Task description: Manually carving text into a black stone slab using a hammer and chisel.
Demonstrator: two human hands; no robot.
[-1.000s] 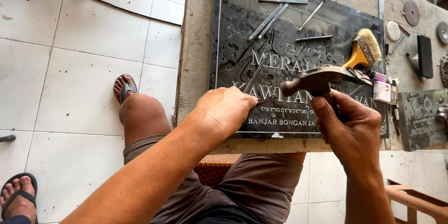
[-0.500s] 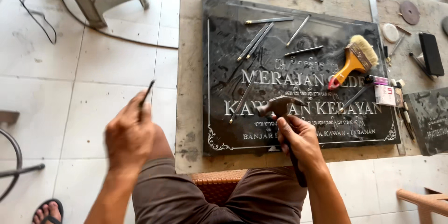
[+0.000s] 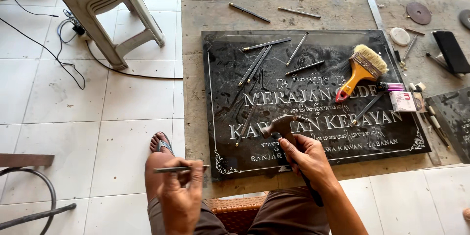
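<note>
Down by the knee, the left hand (image 3: 180,199) is closed around a thin steel chisel (image 3: 179,169), held level off the worktop's (image 3: 192,93) edge. Right hand (image 3: 307,159) is clenched on a hammer (image 3: 284,126), head resting over the black engraved stone plaque (image 3: 313,103), wrist bent inward. More chisels lie scattered on the glossy slab
</note>
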